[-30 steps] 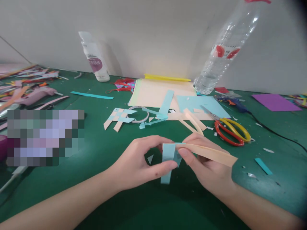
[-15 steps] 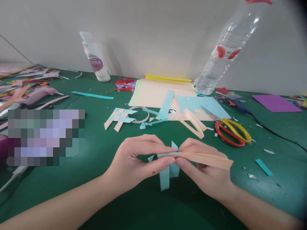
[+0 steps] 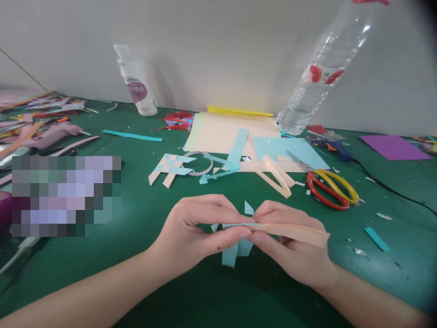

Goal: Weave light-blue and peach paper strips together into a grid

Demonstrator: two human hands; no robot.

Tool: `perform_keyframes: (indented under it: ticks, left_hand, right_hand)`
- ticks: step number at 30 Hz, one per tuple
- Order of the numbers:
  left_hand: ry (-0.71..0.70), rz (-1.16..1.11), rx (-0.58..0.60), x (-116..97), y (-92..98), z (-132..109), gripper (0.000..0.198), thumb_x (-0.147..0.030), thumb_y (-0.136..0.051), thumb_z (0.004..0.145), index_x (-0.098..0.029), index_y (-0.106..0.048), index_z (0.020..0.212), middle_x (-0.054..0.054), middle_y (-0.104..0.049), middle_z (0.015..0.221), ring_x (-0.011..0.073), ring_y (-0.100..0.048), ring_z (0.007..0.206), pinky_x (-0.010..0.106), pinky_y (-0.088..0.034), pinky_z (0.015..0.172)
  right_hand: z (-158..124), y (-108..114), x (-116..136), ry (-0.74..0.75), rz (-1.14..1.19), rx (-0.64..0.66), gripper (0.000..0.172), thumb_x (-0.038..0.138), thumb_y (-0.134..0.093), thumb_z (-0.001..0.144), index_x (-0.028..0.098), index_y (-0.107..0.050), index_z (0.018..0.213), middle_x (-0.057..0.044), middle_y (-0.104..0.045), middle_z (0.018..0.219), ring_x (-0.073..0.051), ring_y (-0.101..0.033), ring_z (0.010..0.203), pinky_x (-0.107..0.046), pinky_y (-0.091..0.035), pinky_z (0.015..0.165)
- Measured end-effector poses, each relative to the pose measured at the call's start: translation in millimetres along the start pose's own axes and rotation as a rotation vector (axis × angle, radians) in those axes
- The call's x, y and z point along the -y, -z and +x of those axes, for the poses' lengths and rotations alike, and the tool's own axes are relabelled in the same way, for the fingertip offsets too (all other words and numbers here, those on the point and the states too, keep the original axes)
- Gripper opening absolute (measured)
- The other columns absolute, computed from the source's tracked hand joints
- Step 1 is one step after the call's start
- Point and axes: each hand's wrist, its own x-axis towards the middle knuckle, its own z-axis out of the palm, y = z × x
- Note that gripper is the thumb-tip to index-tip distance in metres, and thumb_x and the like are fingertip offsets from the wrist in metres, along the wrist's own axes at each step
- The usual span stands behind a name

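Observation:
Above the green table, my left hand (image 3: pixel 205 223) and my right hand (image 3: pixel 290 232) pinch a piece of interlaced paper strips between thumbs and fingers. A peach paper strip (image 3: pixel 297 233) runs out to the right across my right hand. Light blue paper strips (image 3: pixel 230 256) hang below my fingers, and a pointed blue end sticks up between the hands. My fingers cover the middle of the piece. Beyond my left hand lies a woven blue and peach paper piece (image 3: pixel 170 165) beside a roll of clear tape (image 3: pixel 198 173).
Scissors (image 3: pixel 327 189) with red and yellow handles lie right of centre. Behind are peach paper sheets (image 3: pixel 218 132), a blue sheet (image 3: pixel 290 150), a white bottle (image 3: pixel 138 91) and a tilted clear bottle (image 3: pixel 327 68). A pink glue gun (image 3: pixel 56 135) sits among paper scraps at left.
Both hands have sunk very slightly, still pinching the paper piece. The hanging blue strips have tilted and shifted a little left. Nothing else on the table has moved.

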Motion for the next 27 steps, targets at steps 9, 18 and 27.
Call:
perform_keyframes:
  ticks: [9,18,27]
  left_hand:
    - [0.019,0.041,-0.223,7.5,8.1,5.8,0.015,-0.013,-0.065,0.075,-0.025,-0.073,0.07,-0.002,-0.061,0.071,0.0096,-0.056,0.067,0.018,-0.045,0.057]
    - [0.414,-0.362,-0.636,24.7,21.2,22.6,0.016,-0.031,-0.07,0.072,-0.015,-0.072,0.076,0.004,-0.068,0.078,0.0144,-0.061,0.076,0.023,-0.051,0.067]
    - [0.517,-0.432,-0.771,30.4,32.7,27.0,0.016,-0.03,-0.07,0.072,-0.014,-0.069,0.076,0.001,-0.066,0.074,0.0101,-0.06,0.066,0.018,-0.051,0.06]
  right_hand:
    - [-2.1,2.7,-7.5,-0.219,-0.026,0.171,0.008,0.019,-0.062,0.079,0.018,-0.066,0.072,0.002,-0.055,0.058,-0.008,-0.046,0.048,-0.022,-0.041,0.045]
    - [0.3,18.8,-25.2,-0.224,-0.308,0.045,0.017,0.019,-0.054,0.084,0.018,-0.064,0.072,0.001,-0.056,0.059,-0.009,-0.046,0.049,-0.024,-0.039,0.048]
    - [-1.3,20.4,-42.2,-0.046,-0.691,0.107,0.015,0.021,-0.051,0.086,0.016,-0.059,0.098,-0.008,-0.066,0.097,-0.022,-0.058,0.097,-0.042,-0.044,0.091]
